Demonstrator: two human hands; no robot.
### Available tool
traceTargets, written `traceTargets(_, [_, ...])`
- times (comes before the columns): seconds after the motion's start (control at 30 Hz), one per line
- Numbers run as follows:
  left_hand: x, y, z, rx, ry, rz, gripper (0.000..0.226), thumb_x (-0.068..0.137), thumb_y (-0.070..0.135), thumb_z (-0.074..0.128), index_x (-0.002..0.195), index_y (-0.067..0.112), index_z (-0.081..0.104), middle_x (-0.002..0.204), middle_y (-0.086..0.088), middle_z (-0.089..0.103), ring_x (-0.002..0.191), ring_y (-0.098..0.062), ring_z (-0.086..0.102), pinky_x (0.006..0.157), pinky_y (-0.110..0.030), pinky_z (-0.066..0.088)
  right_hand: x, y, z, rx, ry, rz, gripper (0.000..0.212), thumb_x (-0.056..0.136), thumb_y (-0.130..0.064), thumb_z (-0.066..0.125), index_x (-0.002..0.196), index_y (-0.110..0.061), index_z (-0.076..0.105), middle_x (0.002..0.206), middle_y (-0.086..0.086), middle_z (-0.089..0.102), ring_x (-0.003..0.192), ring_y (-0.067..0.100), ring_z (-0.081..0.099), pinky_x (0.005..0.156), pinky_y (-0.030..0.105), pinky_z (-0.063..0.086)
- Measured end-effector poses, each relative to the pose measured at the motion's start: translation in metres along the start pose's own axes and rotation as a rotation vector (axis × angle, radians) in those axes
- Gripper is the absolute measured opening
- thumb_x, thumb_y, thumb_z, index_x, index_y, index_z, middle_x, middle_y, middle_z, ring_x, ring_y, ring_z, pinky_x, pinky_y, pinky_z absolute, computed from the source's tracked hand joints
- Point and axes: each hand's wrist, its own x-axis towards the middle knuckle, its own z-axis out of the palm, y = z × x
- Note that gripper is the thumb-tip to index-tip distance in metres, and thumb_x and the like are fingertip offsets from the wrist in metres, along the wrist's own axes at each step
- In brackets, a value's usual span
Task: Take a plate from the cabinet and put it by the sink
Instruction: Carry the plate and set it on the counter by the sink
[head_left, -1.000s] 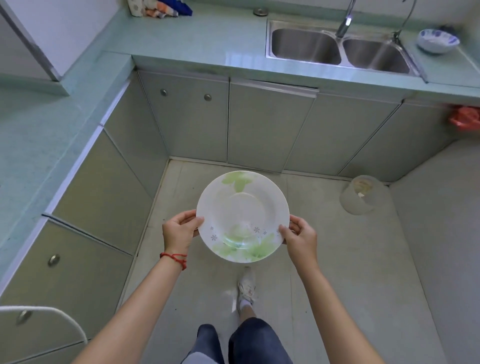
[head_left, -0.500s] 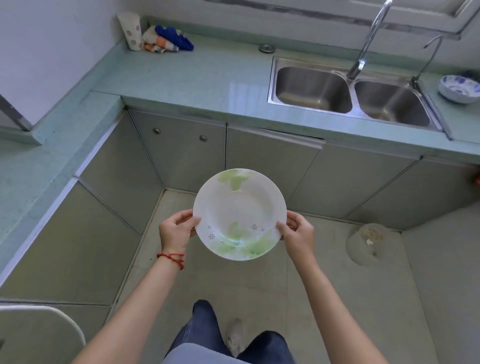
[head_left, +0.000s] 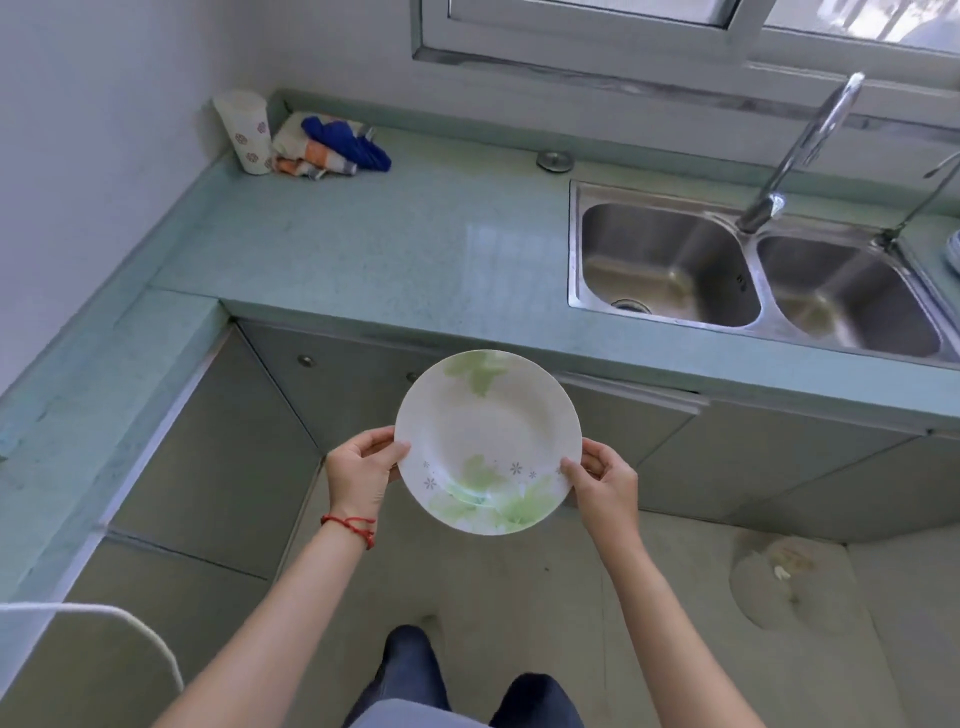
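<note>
The left hand (head_left: 358, 470) and right hand (head_left: 605, 480) are pinching the plate's (head_left: 488, 441) left and right edges, holding it up near the counter (head_left: 363, 260), with the sink (head_left: 670, 265) far right.

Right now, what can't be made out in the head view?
- Fingers of both hands, left and right: under the plate, hidden by it.
- Object at the right edge beside the sink: cut off by the frame, unidentifiable.
- Second small faucet: spout cut off by the right edge.
- Pattern on the paper cup: too small to tell.
- Cabinet the plate came from: not identifiable.
</note>
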Motion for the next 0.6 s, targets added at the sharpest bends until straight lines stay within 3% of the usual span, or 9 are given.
traceTargets(0.1, [0.04, 0.02, 0.009, 0.033, 0.001, 0.012, 0.014, 0.074, -0.003, 0.066, 0.081, 0.009, 0.067, 0.075, -0.002, 0.066, 0.058, -0.008, 0.066, 0.055, -0.02, 0.057, 0.033, -0.018, 0.022, -0.019, 0.013, -0.03, 0.025, 0.082, 0.003, 0.059, 0.102, -0.011, 0.06, 0.093, 0.005, 0.069, 0.085, 0.018, 0.066, 0.065, 0.017, 0.055])
traceTargets(0.23, [0.081, 0.038, 0.027, 0.032, 0.017, -0.001, 0.015, 0.073, -0.002, 0.066, 0.079, 0.011, 0.067, 0.077, -0.003, 0.066, 0.071, -0.018, 0.063, 0.072, -0.035, 0.056, 0.075, -0.034, 0.041, -0.054, 0.022, -0.034, 0.026, 0.081, 0.002, 0.06, 0.106, -0.007, 0.061, 0.093, 0.005, 0.069, 0.086, 0.018, 0.066, 0.07, 0.018, 0.055])
traceTargets(0.37, [0.123, 0.052, 0.052, 0.035, 0.027, 0.002, 0.017, 0.074, -0.004, 0.065, 0.087, 0.007, 0.066, 0.076, -0.002, 0.065, 0.07, -0.016, 0.061, 0.073, -0.033, 0.054, 0.122, -0.049, 0.056, -0.087, 0.01, -0.045, 0.026, 0.081, 0.001, 0.06, 0.105, -0.007, 0.061, 0.085, -0.005, 0.065, 0.081, 0.01, 0.063, 0.066, 0.013, 0.053])
traceTargets(0.5, [0.168, 0.061, 0.079, 0.06, 0.047, 0.014, 0.022, 0.073, -0.002, 0.067, 0.095, 0.0, 0.066, 0.077, -0.001, 0.065, 0.071, -0.016, 0.062, 0.068, -0.029, 0.056, 0.177, -0.062, 0.067, -0.083, -0.028, -0.046, 0.025, 0.083, 0.001, 0.059, 0.106, -0.006, 0.059, 0.081, 0.0, 0.064, 0.074, 0.01, 0.062, 0.055, 0.009, 0.051])
traceTargets(0.6, [0.198, 0.071, 0.103, 0.064, 0.078, 0.01, 0.025, 0.074, -0.001, 0.067, 0.098, -0.002, 0.065, 0.079, -0.004, 0.065, 0.075, -0.023, 0.062, 0.07, -0.032, 0.056, 0.218, -0.076, 0.075, -0.089, -0.048, -0.042, 0.025, 0.083, 0.002, 0.059, 0.108, -0.002, 0.059, 0.082, 0.005, 0.064, 0.071, 0.016, 0.063, 0.053, 0.015, 0.054])
